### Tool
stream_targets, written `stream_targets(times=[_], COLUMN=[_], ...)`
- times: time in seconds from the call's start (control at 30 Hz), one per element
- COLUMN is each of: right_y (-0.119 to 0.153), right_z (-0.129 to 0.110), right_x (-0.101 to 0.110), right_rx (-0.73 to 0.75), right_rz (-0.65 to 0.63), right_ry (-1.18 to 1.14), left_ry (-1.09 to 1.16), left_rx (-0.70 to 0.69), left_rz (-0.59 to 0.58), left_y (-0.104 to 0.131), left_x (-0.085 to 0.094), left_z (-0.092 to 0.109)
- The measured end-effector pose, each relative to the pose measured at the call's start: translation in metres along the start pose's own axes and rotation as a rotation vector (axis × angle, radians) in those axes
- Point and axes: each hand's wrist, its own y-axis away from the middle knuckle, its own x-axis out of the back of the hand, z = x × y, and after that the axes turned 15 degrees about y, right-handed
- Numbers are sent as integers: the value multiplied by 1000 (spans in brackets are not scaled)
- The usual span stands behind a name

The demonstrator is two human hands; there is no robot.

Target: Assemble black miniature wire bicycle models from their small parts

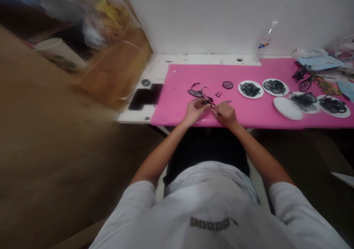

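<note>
Near the front edge of the pink table cover, a small dark model bicycle (pixel 208 99) lies between my hands, partly hidden by the fingers. My left hand (pixel 195 109) is closed on its frame from the left. From the right, my right hand (pixel 226 113) pinches the end of the frame. A thin, pale pointed thing (pixel 227 101) shows behind the right hand; I cannot make out its kind. The bicycle's attached wheel (pixel 195 93) points away to the left, beside a curved black strip (pixel 195 85). A loose wheel (pixel 227 84) and small black parts (pixel 218 94) lie beyond.
Several white plates of black parts, including a near plate (pixel 250 95), stand right on the pink cover (pixel 190 74). A white lid or plate (pixel 287 108) overlaps one. Another model bicycle (pixel 305 80) stands far right. Left are a dark phone-like slab (pixel 145 96) and cable; behind, a clear bottle (pixel 264 44).
</note>
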Motion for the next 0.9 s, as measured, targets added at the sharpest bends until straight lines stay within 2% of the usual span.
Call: stream_targets(times=[0.1,0.4,0.6,0.73,0.9], right_y=[0,1,-1,0,1], right_z=[0,-1,-3,-4,-4], right_x=[0,4,5,5,4], right_rx=[-4,-69,-69,-44,-28], right_rz=[13,-61,-10,16,29], right_ry=[-16,-61,-92,-70,-15], left_ry=[-10,33,22,-25,-201], left_rx=[-6,-30,-63,-84,-157], left_rz=[0,19,41,3,-38], left_y=[0,3,2,2,5], left_x=[0,-2,0,2,2], left_z=[1,-10,-13,-10,-4])
